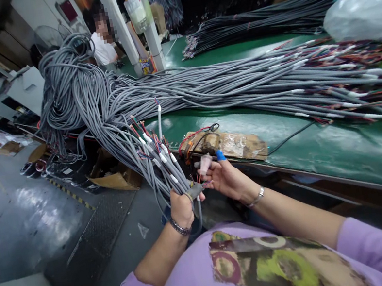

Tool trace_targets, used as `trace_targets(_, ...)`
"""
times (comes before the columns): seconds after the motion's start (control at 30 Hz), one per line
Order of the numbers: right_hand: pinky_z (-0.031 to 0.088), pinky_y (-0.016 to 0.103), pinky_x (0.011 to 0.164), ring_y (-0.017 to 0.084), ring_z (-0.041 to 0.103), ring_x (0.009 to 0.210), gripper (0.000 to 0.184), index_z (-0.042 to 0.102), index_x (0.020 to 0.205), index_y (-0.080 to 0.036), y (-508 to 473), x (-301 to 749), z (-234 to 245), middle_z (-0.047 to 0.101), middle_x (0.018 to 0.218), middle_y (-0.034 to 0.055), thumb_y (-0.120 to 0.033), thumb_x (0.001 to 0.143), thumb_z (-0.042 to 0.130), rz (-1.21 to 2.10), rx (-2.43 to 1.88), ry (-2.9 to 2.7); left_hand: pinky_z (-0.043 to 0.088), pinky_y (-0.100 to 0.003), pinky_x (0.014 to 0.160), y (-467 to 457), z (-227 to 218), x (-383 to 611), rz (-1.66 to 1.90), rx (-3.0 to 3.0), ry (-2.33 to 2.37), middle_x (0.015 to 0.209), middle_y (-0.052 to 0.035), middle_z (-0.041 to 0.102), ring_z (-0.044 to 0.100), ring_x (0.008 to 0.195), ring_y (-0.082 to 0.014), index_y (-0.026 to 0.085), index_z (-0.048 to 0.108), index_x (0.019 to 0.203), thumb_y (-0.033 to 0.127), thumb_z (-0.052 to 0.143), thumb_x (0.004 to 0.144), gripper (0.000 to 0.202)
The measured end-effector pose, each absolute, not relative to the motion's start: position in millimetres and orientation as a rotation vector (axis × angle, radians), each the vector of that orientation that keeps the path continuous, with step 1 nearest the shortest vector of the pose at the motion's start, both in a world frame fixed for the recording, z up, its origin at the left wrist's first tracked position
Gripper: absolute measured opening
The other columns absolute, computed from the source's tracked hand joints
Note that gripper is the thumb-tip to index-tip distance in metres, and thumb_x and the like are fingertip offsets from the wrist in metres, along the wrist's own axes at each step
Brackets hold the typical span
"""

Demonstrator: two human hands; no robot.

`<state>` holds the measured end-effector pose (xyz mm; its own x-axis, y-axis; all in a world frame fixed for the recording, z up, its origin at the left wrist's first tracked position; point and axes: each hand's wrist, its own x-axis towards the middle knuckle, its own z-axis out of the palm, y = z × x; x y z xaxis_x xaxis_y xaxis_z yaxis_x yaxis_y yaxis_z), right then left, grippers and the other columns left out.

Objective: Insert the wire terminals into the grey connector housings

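one gray cable end (pixel 195 191), wires (pixel 207 186) bare and no white band showing, sits before the green bench (pixel 326 153), clasped by the left hand (pixel 181 208). the right hand (pixel 226 178), partly spread, is at those wires; whether pinching any, i cannot tell. over a dozen other cables (pixel 202 82) already wear white bands (pixel 163 157); one wooden board (pixel 241 144) lies nearby.

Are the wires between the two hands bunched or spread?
Spread: thin coloured wires fan different ways from the gray cable in the left hand.
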<state>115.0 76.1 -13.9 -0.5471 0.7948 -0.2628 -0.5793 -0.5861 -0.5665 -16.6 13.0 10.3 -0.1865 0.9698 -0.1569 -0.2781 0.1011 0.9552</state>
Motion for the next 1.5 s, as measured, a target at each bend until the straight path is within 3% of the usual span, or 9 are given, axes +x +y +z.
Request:
trace_targets(0.2,0.049,0.02,0.058,0.009,0.054,0.06,0.025,0.066,0.078,-0.018,75.1,117.5,-10.6,0.062,0.069,-0.0005,-0.042,0.075,0.069,2.05,-0.713,-0.63,0.039,-0.024,0.048,13.4,9.9,-16.9,1.473,0.831,1.212,0.044,-0.0002,0.055,0.049,0.044,-0.0106,0.015,0.059,0.049,0.021,0.066,0.064,0.018)
trace_targets(0.4,0.048,0.023,0.058,0.01,0.055,0.061,0.035,0.067,0.079,-0.018,74.2,117.5,-12.5,0.062,0.07,0.0003,-0.05,0.068,0.072,1.978,-0.767,-0.678,0.038,-0.024,0.048,17.3,7.6,-14.8,1.481,0.843,1.232,0.042,-0.0006,0.053,0.049,0.044,-0.0108,0.015,0.058,0.045,0.024,0.067,0.065,0.024)
trace_targets(0.5,0.045,0.024,0.058,0.01,0.052,0.058,0.036,0.065,0.071,-0.018,74.3,115.6,-14.3,0.06,0.065,-0.0004,-0.053,0.065,0.073,1.893,-0.811,-0.734,0.039,-0.025,0.05,18.7,8.1,-14.5,1.469,0.852,1.23,0.043,-0.0008,0.054,0.05,0.045,-0.0111,0.015,0.059,0.046,0.024,0.066,0.065,0.022)
trace_targets(0.67,0.04,0.027,0.056,0.012,0.047,0.055,0.042,0.064,0.062,-0.02,75.2,112.7,-19.5,0.058,0.059,0.0015,-0.06,0.072,0.062,1.537,-0.976,-0.927,0.041,-0.026,0.051,20.0,8.7,-13.6,1.445,0.836,1.249,0.045,-0.0006,0.056,0.051,0.045,-0.0114,0.016,0.059,0.049,0.027,0.066,0.065,0.02)
trace_targets(0.87,0.045,0.027,0.061,0.012,0.055,0.061,0.042,0.067,0.074,-0.018,79.5,109.3,-15.8,0.064,0.068,0.0014,-0.06,0.07,0.064,1.999,-0.711,-0.668,0.04,-0.026,0.049,21.3,9.1,-11.4,1.458,0.798,1.259,0.043,0.0002,0.054,0.05,0.043,-0.0114,0.016,0.058,0.048,0.025,0.068,0.062,0.019)
trace_targets(1.07,0.043,0.023,0.057,0.01,0.053,0.057,0.036,0.065,0.072,-0.017,81.3,103.1,-16.5,0.064,0.063,-0.0009,-0.053,0.069,0.07,1.978,-0.673,-0.519,0.041,-0.025,0.048,22.5,2.5,-11.4,1.459,0.795,1.227,0.044,0.0001,0.055,0.051,0.043,-0.0114,0.016,0.059,0.05,0.023,0.067,0.062,0.016)
trace_targets(1.37,0.048,0.026,0.06,0.013,0.059,0.064,0.05,0.065,0.078,-0.018,73.7,113.9,-16.2,0.065,0.073,0.0035,-0.066,0.068,0.061,2.119,-0.697,-0.673,0.041,-0.025,0.05,17.7,1.6,-14.3,1.415,0.853,1.268,0.044,-0.0011,0.055,0.05,0.045,-0.0113,0.016,0.058,0.046,0.029,0.068,0.063,0.024)
trace_targets(1.5,0.048,0.027,0.061,0.013,0.058,0.064,0.041,0.066,0.077,-0.016,66.9,125.5,-14.9,0.065,0.072,0.0037,-0.054,0.063,0.073,2.155,-0.79,-0.892,0.043,-0.025,0.052,11.0,0.6,-18.8,1.355,0.872,1.31,0.046,-0.0013,0.056,0.052,0.047,-0.0119,0.016,0.058,0.047,0.032,0.07,0.062,0.025)
